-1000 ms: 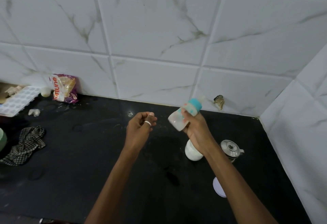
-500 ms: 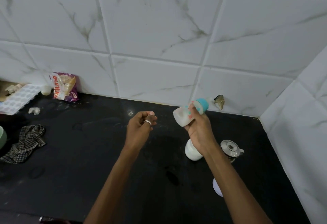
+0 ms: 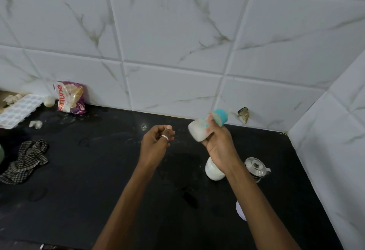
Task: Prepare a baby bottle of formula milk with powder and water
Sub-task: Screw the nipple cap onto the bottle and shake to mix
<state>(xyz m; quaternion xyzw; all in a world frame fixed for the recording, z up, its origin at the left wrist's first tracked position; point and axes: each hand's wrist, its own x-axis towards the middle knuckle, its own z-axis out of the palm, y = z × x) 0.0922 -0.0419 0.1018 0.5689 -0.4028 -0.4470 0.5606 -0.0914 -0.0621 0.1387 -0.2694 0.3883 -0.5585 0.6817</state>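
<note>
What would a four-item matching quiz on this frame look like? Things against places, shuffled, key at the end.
Things
1. baby bottle
2. checked cloth
3. purple packet
4. steel lidded pot

Places
a. at the foot of the back wall, far left
b. held tilted in the right hand, above the counter
c. crumpled on the counter near the left edge
d. standing on the counter, just right of the right forearm

Pairs: 1-b, 2-c, 3-a, 4-d
</note>
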